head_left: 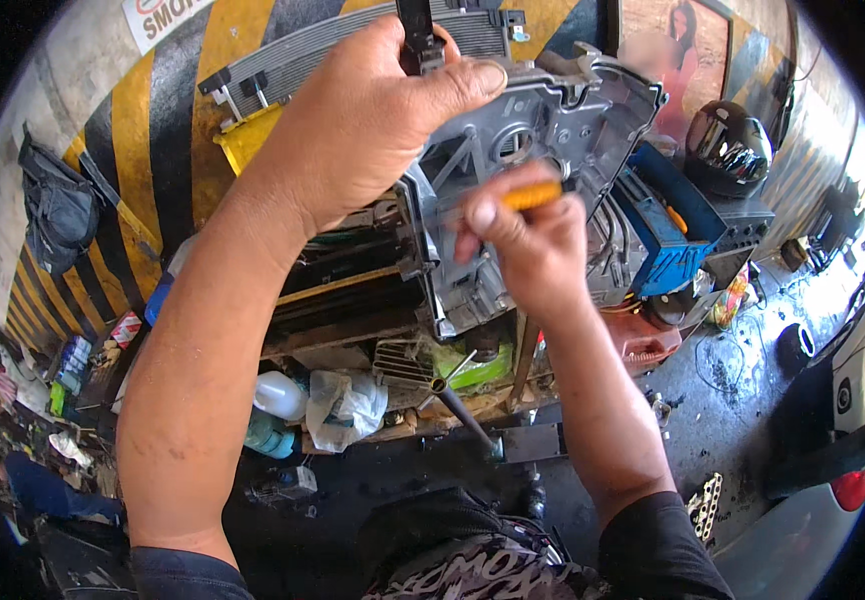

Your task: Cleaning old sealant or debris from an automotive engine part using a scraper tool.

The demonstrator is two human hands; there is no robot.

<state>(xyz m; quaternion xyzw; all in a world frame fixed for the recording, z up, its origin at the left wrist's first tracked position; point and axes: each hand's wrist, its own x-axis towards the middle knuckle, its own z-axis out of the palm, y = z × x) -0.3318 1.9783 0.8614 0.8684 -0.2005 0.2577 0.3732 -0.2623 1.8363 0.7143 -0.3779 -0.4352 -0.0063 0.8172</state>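
Note:
A grey cast-metal engine cover [608, 112], ribbed inside with a round hole, is tilted up in front of me. My left hand [368, 115] is wrapped round its upper left edge, the thumb lying along the top beside a black upright part [419, 30]. My right hand [538, 240] is closed round a small hand tool with a yellow-orange handle [531, 195], in front of the cover's left inner side. Motion smears the fingers and the tool's working end, so its kind does not show.
Behind the cover stands a radiator [353, 55] against a striped wall. To the right are a blue metal toolbox [668, 225], a black helmet [729, 148] and a red container [643, 338]. Below lie a plastic bag [345, 408], bottles and a metal bar [468, 420].

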